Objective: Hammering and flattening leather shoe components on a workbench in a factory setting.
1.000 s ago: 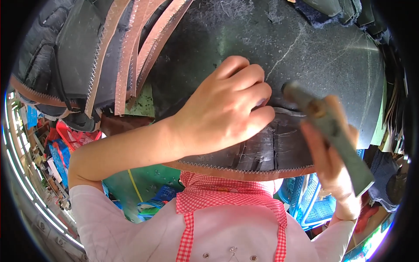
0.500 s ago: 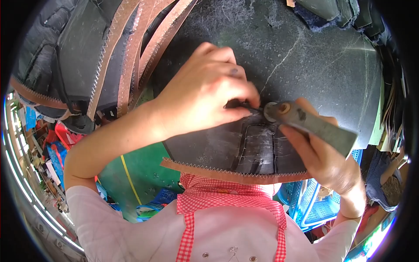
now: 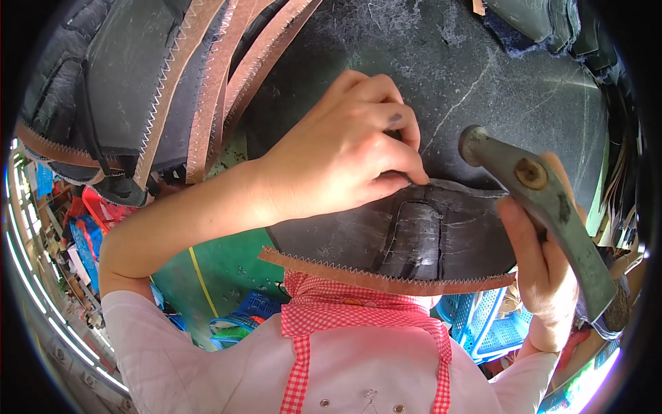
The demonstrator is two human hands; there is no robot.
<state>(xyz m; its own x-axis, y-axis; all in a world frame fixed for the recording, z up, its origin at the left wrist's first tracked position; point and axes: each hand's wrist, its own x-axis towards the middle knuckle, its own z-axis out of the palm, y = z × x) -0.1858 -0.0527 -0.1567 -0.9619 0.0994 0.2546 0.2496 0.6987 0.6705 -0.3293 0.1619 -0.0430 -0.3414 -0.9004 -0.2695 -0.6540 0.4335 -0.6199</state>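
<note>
A black leather-like piece (image 3: 324,238) lies in front of me, with a brown zigzag-stitched strip (image 3: 372,277) along its near edge and a raised seamed panel (image 3: 419,238) in its middle. At its far edge, my left hand (image 3: 345,152) is closed, with thumb and forefinger pinching the black material. My right hand (image 3: 545,269) grips a hammer (image 3: 552,196), raised to the right of the piece. The hammer's round face is apart from the material, and its handle is mostly hidden by the hand. The palm side of my left hand cannot be seen.
Under the piece is a dark, scuffed work surface (image 3: 510,103). Similar black pieces with brown stitched edges (image 3: 207,90) are stacked at the far left. More dark pieces (image 3: 538,24) lie at the far right. Blue plastic baskets (image 3: 493,324) stand below, beside the green floor (image 3: 227,262).
The hammer has come up off the black piece's edge and swung to the right, away from my left fingers. My left hand and the piece have shifted slightly right.
</note>
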